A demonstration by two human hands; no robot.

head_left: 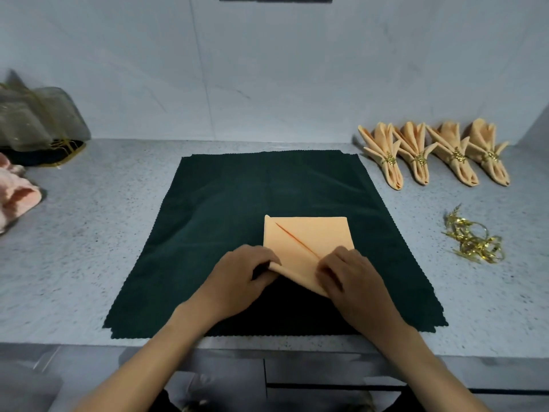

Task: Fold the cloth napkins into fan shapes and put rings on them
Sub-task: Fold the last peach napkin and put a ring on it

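— Which step are you on?

— Mid-fold, I'd say. Nearest me, my left hand [246, 272] pinches the near-left corner of the peach napkin [309, 242], fingers curled round a rolled edge. My right hand [347, 275] is bent over the near-right part, fingertips pressing on the cloth where a diagonal crease runs down to it. So both hands are grasping or pinning the napkin, neither one is loose.

— And where does the napkin lie?

— On the dark green mat [208, 209], a little right of its middle, on the tabletop [89, 233]. The near edge is under my hands; the rest reaches away from me as a flat folded square, with that crease slanting from the far-left corner toward my right hand.

— What does the next move want?

— My guess: draw the lifted near-left edge over evenly while the right hand keeps the crease pinned, so the layers don't slide. Soft cloth like this shifts easily, so the pleats need firm pressing.

— And the rings?

— A heap of gold rings [472, 242] sits to my right, just off the mat and well apart from my hands. Farther back, four finished napkins [433, 156] stand in a row by the wall, each already ringed. So this one appears to be the fifth, not yet ready for its ring.

— Anything else?

— Far left, some pink cloth [17, 197] and a sheer pouch [38, 117].
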